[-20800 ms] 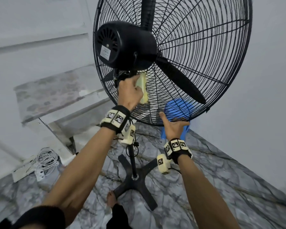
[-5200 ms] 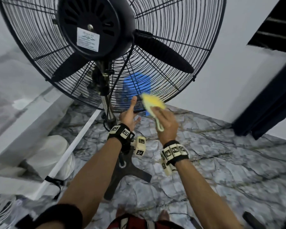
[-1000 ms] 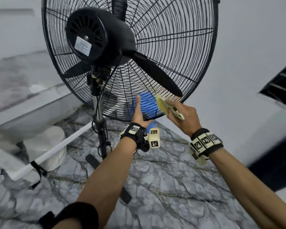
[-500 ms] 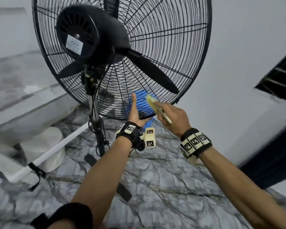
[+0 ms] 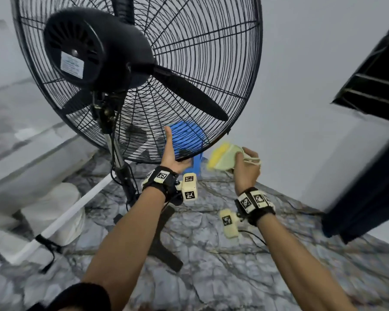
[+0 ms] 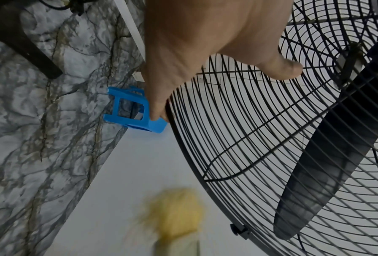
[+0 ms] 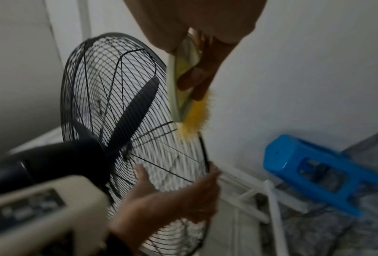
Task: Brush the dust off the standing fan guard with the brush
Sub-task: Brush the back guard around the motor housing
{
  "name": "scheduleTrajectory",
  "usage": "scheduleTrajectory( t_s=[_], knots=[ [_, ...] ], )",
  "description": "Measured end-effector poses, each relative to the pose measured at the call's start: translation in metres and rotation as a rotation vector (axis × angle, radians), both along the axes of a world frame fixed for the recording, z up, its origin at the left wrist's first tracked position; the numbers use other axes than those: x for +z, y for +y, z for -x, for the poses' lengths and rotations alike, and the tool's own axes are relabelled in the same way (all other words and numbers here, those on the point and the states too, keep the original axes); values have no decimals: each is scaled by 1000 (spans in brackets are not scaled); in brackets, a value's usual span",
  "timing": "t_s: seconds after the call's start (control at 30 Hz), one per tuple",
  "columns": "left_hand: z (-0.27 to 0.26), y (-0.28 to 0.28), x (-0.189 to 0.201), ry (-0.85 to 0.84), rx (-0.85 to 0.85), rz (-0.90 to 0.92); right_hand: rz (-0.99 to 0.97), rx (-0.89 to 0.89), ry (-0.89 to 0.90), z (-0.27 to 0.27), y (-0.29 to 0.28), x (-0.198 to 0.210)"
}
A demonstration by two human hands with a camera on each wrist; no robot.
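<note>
1. The fan (image 5: 144,70) stands on the marble floor (image 5: 234,265), its black wire guard (image 5: 211,52) tilted up and facing the white wall (image 5: 301,86).
2. The left hand (image 5: 173,158) grasps the guard at its bottom rim — thumb up against the wires on the near side, fingers hooked under and round the rim, as the right wrist view shows.
3. The right hand (image 5: 245,167) is clenched round the brush (image 5: 222,159), fingers wrapped over its pale green back.
4. The brush sits just right of the guard's lower edge, yellow bristles (image 5: 216,156) pointing left toward the rim. In the head view there is a small gap between bristles and guard; in the right wrist view the bristle tips overlap the rim, so I cannot tell whether they touch.
5. The brush is smeared in the left wrist view — a yellow blur low in the picture.
6. A blue stool (image 5: 189,140) lies on the floor by the wall, seen through the guard's lower wires.
7. The black blades (image 5: 189,95) inside the guard look sharp, not blurred.
8. The pole (image 5: 119,162) runs down to a black cross base (image 5: 164,250).
9. A white pipe (image 5: 72,209) slants across the floor on the left.
</note>
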State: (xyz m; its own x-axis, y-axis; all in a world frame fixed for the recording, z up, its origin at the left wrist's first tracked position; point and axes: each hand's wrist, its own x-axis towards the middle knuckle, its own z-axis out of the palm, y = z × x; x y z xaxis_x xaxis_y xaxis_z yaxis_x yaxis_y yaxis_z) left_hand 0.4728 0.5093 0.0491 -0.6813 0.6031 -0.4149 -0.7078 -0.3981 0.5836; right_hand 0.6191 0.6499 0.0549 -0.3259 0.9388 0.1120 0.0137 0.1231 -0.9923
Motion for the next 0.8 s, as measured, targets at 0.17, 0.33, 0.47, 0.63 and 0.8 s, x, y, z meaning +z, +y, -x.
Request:
scheduleTrajectory(
  t_s=[0.17, 0.33, 0.47, 0.63, 0.8],
  knots=[
    [3, -4, -7, -87, 9, 59, 206, -10, 144, 27, -31, 10],
    [3, -6, -3, -75, 27, 84, 412, -108, 229, 23, -34, 4],
    [-1, -6, 0, -85, 14, 63, 429, -4, 249, 28, -45, 13],
    [-3, -7, 1, -43, 0, 71, 412, -72, 180, 21, -38, 18],
    [-3, -10, 0, -66, 6, 125, 446, 45, 205, 20, -41, 29]
  ],
)
